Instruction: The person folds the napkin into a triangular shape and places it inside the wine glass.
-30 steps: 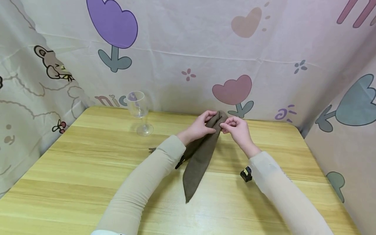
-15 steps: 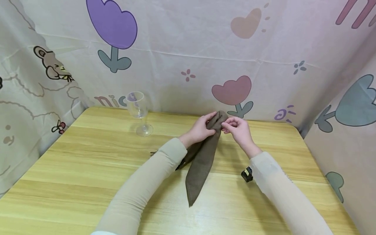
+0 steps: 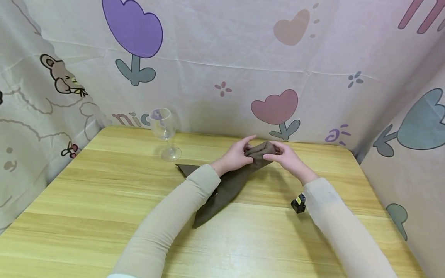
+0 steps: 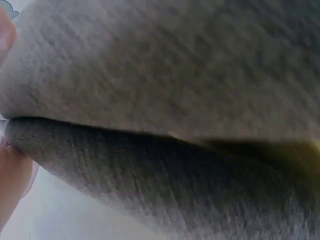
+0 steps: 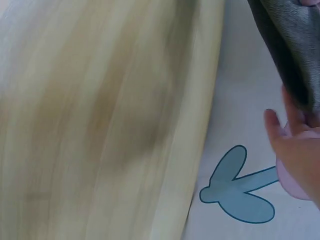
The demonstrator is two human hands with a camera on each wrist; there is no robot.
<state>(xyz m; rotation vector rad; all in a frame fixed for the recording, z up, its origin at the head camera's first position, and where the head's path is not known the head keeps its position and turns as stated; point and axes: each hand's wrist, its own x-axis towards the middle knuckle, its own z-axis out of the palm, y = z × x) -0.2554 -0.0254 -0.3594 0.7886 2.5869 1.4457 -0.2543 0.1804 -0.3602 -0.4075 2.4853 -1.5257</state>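
A dark brown cloth napkin is gathered and folded, raised at its far end, with pointed tails trailing to the left and toward me. My left hand grips its bunched upper part, thumb on the near side and index finger raised. At the far right end, my right hand holds the folded tip between thumb and fingers, some of which the cloth hides. Two layers of napkin with a gap between them fill the left wrist view. In the right wrist view the napkin hangs above the right hand.
A clear wine glass stands upright at the table's back left. The wooden table ends at a printed curtain behind and at both sides. A small black device shows beside the right sleeve.
The napkin's near tail has swung left and its top has tipped lower and to the right. My right hand has moved slightly right and taken a wider hold on the tip.
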